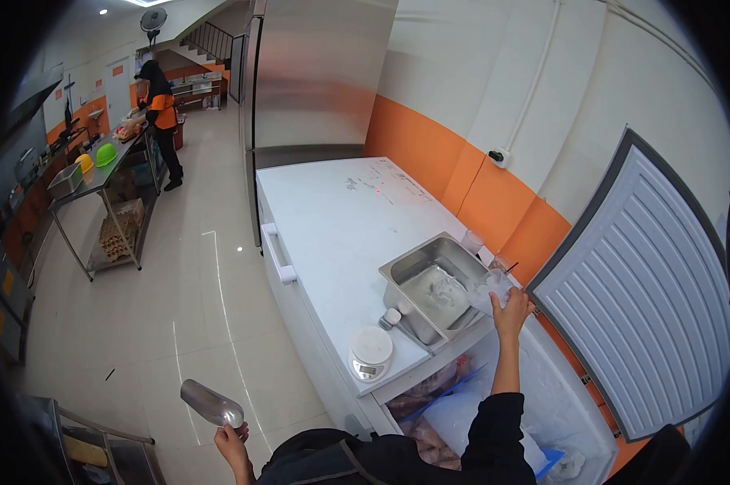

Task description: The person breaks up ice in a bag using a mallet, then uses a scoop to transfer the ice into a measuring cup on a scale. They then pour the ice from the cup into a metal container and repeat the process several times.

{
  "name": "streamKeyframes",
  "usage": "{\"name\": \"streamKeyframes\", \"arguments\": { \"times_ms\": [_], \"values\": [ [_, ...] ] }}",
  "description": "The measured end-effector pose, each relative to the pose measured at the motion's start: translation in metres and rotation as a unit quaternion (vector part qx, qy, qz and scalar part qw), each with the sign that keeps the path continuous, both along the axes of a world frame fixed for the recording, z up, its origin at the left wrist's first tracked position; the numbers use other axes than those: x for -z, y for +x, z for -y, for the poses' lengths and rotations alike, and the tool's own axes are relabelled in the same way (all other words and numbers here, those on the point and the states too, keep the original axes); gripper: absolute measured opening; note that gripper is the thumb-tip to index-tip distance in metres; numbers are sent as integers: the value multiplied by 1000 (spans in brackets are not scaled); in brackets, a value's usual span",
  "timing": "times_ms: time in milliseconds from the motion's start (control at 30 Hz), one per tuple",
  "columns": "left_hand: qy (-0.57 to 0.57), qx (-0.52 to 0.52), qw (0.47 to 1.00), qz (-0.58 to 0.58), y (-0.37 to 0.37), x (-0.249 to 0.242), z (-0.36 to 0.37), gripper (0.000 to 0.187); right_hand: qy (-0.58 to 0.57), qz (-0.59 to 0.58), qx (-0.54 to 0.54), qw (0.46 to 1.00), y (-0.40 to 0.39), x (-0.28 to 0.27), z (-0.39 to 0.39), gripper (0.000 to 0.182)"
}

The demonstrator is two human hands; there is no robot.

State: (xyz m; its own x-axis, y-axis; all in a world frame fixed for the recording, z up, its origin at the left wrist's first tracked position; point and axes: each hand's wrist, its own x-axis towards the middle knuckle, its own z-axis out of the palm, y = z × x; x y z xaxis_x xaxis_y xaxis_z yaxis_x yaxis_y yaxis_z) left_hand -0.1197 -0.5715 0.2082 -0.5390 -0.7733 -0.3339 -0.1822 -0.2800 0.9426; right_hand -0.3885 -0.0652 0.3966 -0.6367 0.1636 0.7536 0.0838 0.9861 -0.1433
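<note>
My right hand (511,309) is raised over the open chest freezer (575,404) and grips a clear plastic cup of ice (492,289) beside a steel tray (429,287) holding ice. My left hand (232,440) is low at my left side and holds a metal scoop (210,402) by its handle, the scoop pointing up and left over the floor. The freezer lid (639,283) stands open on the right. Bags of frozen food (437,388) lie inside the freezer.
A small white kitchen scale (370,352) sits on the closed white freezer top (340,218). A tall steel fridge (316,73) stands behind. Far left, a person in orange and black (161,113) works at a steel table (98,182) with green and yellow bowls.
</note>
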Motion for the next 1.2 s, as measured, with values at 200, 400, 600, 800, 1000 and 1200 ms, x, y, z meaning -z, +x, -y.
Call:
{"name": "streamKeyframes", "arguments": {
  "times_ms": [200, 400, 600, 800, 1000, 1200],
  "values": [
    [-7, -10, 1000, 15, 8, 5, 1, 27, 68, 19, -8, 997, -5, 1, 5, 34],
    [-8, -20, 1000, 19, 13, 3, -2, 26, 119, 19, -18, 993, -9, 7, 10, 34],
    [-5, -25, 1000, 19, 17, 3, -4, 26, 175, 18, -68, 982, -2, 7, 19, 31],
    [-2, -26, 999, 20, 19, 2, -5, 26, 176, 23, -77, 981, 7, 14, 25, 30],
    [5, -26, 1000, 5, 26, 1, -3, 25, -101, -132, 11, 986, 22, 16, 46, 28],
    [-5, -16, 1000, 17, 47, -1, 1, 26, -438, -190, -80, 875, 86, 2, 101, 32]
  ]
}}
